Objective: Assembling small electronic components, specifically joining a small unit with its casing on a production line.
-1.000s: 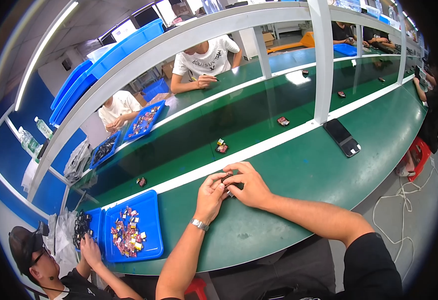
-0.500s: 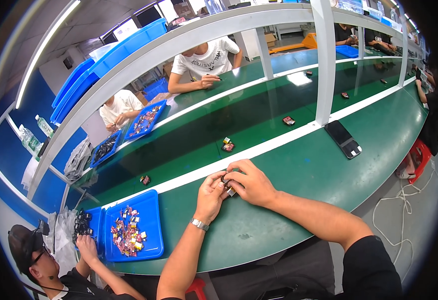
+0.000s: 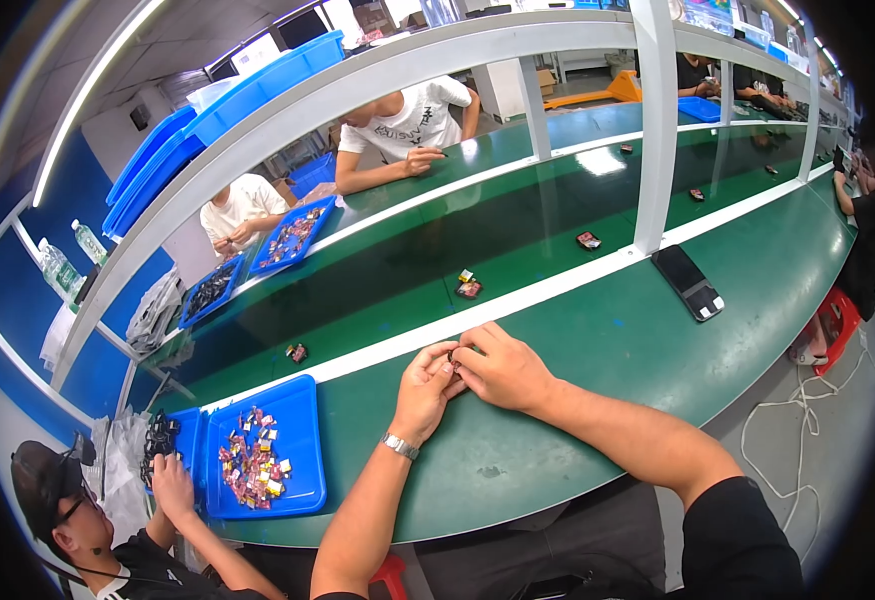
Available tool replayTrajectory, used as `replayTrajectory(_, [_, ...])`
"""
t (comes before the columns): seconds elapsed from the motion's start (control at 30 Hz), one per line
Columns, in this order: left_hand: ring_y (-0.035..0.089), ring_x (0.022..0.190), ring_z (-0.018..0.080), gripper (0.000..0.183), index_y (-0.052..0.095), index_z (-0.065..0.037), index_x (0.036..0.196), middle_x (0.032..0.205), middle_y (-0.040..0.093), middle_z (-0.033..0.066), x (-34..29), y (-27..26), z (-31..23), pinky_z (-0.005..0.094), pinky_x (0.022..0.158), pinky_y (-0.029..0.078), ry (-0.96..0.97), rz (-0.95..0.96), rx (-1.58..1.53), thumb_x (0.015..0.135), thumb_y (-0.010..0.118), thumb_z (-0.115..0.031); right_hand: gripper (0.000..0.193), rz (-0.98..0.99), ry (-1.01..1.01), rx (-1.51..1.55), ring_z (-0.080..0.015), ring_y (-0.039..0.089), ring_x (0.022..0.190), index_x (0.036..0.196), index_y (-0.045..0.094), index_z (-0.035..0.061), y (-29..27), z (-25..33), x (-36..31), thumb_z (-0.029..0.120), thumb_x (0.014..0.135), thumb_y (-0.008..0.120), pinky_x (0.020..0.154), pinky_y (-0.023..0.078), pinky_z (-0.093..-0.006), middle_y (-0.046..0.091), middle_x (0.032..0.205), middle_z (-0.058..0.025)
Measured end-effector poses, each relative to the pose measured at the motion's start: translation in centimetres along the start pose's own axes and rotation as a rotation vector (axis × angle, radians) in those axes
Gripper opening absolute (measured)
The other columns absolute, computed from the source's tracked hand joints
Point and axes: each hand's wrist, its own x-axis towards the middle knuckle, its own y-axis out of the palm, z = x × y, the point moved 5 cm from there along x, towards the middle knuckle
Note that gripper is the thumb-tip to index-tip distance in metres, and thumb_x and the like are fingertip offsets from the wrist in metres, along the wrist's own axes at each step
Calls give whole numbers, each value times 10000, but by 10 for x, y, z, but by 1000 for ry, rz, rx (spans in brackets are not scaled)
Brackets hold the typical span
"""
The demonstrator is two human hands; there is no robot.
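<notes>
Over the near green worktop (image 3: 558,450), my left hand (image 3: 423,392) and my right hand (image 3: 506,368) meet, fingertips pinched together. Between them is a small dark part (image 3: 453,356), mostly hidden by the fingers, so its kind does not show. Both hands are closed around it. To the left of my left forearm lies a blue tray (image 3: 313,480) holding a heap of small red, yellow and silver pieces (image 3: 256,460).
Beyond a white rail, small red-and-yellow pieces (image 3: 469,285) lie on the green conveyor belt (image 3: 378,310). A black phone (image 3: 688,283) rests to the right, by a white post (image 3: 650,130). A co-worker's hand (image 3: 173,485) reaches to black parts (image 3: 161,437) at left. Others sit opposite.
The pieces on the belt have shifted a little to the right. My hands stay together in nearly the same place, and the silvery bit below my fingers is now hidden.
</notes>
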Motion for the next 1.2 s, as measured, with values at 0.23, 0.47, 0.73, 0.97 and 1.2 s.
replayTrajectory(0.23, [634,1012,151,245,513,-28,1245,1133,638,72,0,-2,2,331,896,547,9,1,-10,1003,487,-56,147,-34,21,-24,-247,592,895,870,627,47,1,0,-2,65,751,712,699,536,-358,573,911,-71])
replayTrajectory(0.47, [644,932,140,178,535,-32,1158,1039,662,67,0,1,0,318,803,552,38,-115,97,992,542,-96,156,-27,126,133,-253,592,873,878,644,47,3,-6,-2,39,746,726,701,525,-369,569,905,-79])
replayTrajectory(0.73, [637,933,140,179,538,-29,1165,1055,659,71,2,-4,5,320,790,558,58,-176,160,990,520,-66,109,-6,184,200,-246,614,842,882,667,56,4,-13,-3,25,783,701,703,525,-371,598,911,-75])
replayTrajectory(0.97, [637,983,154,240,503,-37,1223,1101,646,71,1,-2,4,343,876,549,26,-82,48,984,492,-27,77,0,98,-39,-228,607,833,864,665,54,5,-3,-5,97,806,692,675,540,-350,598,896,-58])
replayTrajectory(1.2, [638,1001,162,246,494,-37,1233,1113,645,77,1,-1,4,348,882,551,12,-69,80,988,474,-22,99,30,59,-130,-221,599,791,850,648,61,17,-7,-13,123,797,703,642,547,-342,592,867,-45])
